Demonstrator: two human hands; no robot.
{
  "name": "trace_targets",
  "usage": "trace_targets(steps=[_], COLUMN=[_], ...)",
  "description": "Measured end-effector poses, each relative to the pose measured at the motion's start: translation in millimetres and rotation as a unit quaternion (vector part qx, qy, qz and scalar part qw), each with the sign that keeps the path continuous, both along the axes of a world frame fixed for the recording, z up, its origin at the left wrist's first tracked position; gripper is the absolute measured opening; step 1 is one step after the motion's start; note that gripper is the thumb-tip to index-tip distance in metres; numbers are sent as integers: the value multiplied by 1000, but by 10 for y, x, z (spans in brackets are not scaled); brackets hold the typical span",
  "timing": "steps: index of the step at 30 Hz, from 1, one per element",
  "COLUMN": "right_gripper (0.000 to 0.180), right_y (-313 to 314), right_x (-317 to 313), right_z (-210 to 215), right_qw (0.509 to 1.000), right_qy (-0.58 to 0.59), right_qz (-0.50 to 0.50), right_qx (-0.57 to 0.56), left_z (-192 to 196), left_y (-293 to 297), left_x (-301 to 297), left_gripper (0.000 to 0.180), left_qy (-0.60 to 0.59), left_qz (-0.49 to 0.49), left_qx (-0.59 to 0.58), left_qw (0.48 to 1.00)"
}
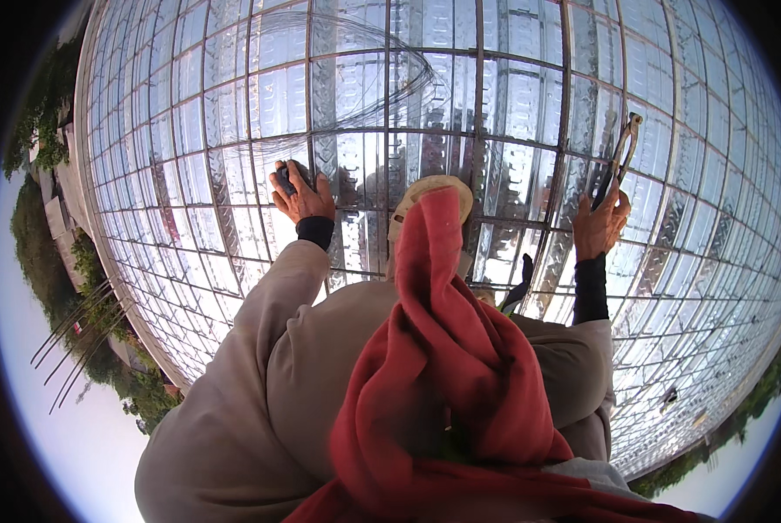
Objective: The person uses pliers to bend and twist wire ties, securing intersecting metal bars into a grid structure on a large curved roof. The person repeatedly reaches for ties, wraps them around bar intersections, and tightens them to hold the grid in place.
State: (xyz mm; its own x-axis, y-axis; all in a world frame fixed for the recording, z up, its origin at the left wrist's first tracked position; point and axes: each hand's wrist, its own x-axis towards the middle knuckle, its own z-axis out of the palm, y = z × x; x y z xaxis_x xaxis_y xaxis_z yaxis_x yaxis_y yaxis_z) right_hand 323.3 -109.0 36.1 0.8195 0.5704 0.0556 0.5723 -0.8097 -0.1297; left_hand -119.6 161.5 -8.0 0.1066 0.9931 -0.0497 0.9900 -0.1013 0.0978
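Observation:
Pincers (623,150) with long handles stick out from my right hand (601,225), which is closed around them; their tips point away from me over the steel bars. My left hand (303,199) reaches out to the left with its fingers curled over a small dark object (285,178), whose kind I cannot make out. Beneath both hands spreads a grid of reinforcing bars (480,96) above shiny corrugated metal sheets (512,174). A loose bundle of thin tie wire (421,74) lies on the grid beyond my left hand.
A tan shoe (441,185) rests on the grid between my hands, partly behind a red cloth (443,349) hanging from me. Near my right knee lies a dark curved thing (521,283). Upright bars (76,344) jut out past the left edge, with trees beyond.

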Motion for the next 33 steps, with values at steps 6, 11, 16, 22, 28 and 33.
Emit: trace_targets(steps=[6, 11, 16, 22, 28, 33], right_gripper=[70, 67, 45, 41, 40, 30], right_y=[-95, -140, 221, 651, 655, 762], right_x=[145, 267, 432, 572, 673, 762], right_z=[-48, 20, 262, 309, 90, 267], right_qw=[999, 979, 989, 977, 952, 947], right_qy=[33, -33, 53, 141, 106, 107], right_qz=[-22, 9, -57, -133, -178, -170], right_qx=[-37, -202, -122, -89, -226, -250], left_z=[-1, 100, 81, 324, 282, 283], left_y=[8, 33, -13, -17, 83, 104], left_x=[-19, 178, 70, 85, 227, 334], left_gripper=[82, 84, 91, 83, 81, 79], left_qy=[-5, 12, -1, 25, 8, 15], left_qz=[-3, 0, -8, -2, -7, 3], left_qx=[1, -34, -26, -42, -52, -40], left_qw=[1000, 999, 1000, 999, 999, 999])
